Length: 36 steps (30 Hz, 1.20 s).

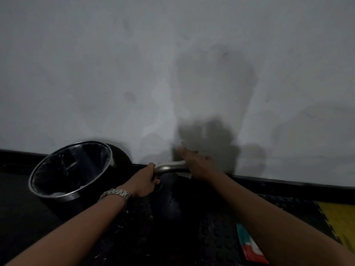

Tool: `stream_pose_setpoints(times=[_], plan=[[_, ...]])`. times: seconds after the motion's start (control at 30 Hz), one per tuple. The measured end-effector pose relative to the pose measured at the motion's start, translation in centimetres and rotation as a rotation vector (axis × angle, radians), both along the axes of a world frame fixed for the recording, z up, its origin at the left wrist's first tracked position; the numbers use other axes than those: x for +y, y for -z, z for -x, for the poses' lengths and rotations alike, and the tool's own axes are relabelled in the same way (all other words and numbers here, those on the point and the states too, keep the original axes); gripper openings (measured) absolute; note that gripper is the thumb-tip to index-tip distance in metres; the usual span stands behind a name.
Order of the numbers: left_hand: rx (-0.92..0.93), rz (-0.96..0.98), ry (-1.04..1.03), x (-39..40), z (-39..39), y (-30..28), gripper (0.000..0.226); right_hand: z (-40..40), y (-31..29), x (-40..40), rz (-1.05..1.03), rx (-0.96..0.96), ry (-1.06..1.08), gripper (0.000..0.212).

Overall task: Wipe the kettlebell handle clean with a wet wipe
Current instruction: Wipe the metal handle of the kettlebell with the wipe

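A black kettlebell (pixel 169 200) stands on a dark mat close to the wall, its grey metal handle (pixel 170 167) on top. My left hand (pixel 145 182), with a metal watch on the wrist, is closed around the handle's left bend. My right hand (pixel 196 164) lies over the handle's right end with fingers stretched toward the wall. A pale wet wipe (pixel 185 175) peeks out under that hand, pressed against the handle. The handle's right side is hidden by my hand.
A black bin (pixel 57 191) with a plastic liner and chrome rim sits left of the kettlebell. A colourful wipe packet (pixel 249 246) lies on the mat under my right forearm. A yellow mat tile (pixel 338 219) is at right. The grey wall (pixel 172 73) rises just behind.
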<state>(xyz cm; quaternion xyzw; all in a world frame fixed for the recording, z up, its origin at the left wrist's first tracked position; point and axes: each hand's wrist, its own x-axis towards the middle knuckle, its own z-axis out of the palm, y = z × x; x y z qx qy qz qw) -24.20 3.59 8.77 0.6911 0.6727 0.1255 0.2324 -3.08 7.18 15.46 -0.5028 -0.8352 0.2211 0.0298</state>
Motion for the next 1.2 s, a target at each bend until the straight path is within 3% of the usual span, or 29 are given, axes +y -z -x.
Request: stream_pose_setpoints(times=[0.13, 0.17, 0.23, 0.3, 0.4, 0.5, 0.7, 0.8, 0.93, 1.07, 1.2], plan=[[-0.002, 0.0, -0.014, 0.0, 0.1, 0.1, 0.025, -1.1, 0.6, 0.3, 0.005, -0.045, 0.124, 0.042], [-0.001, -0.003, -0.015, 0.0, 0.1, 0.1, 0.025, -0.5, 0.4, 0.2, 0.05, 0.014, 0.144, 0.038], [0.001, -0.006, -0.015, -0.1, 0.1, 0.0, 0.025, 0.9, -0.3, 0.0, 0.159, 0.204, 0.209, 0.053], [0.004, -0.005, -0.009, 0.0, 0.1, 0.0, 0.025, 1.4, -0.3, -0.1, 0.156, 0.238, 0.193, 0.052], [0.009, 0.001, -0.013, 0.1, 0.2, 0.1, 0.026, -0.2, 0.0, -0.2, 0.094, 0.16, 0.135, 0.033], [0.004, 0.0, -0.017, 0.0, 0.0, 0.1, 0.026, -1.5, 0.8, 0.0, 0.147, 0.152, 0.254, 0.039], [0.007, 0.006, -0.04, 0.0, -0.1, 0.0, 0.028, 0.6, 0.4, 0.5, 0.168, 0.264, 0.178, 0.061], [0.007, 0.011, -0.052, 0.0, -0.2, -0.1, 0.028, -0.1, -0.3, -0.3, 0.148, 0.162, 0.127, 0.047], [0.013, 0.011, -0.053, -0.3, -0.4, -0.2, 0.028, -1.7, 0.3, -0.5, 0.113, 0.028, 0.232, 0.041], [0.025, 0.014, -0.059, -0.2, -0.6, -0.4, 0.028, -0.5, -0.1, -0.4, 0.105, 0.195, 0.145, 0.035], [0.034, 0.018, -0.061, -0.3, -0.7, -0.6, 0.03, -0.7, 0.1, -0.2, 0.139, 0.176, 0.162, 0.043]])
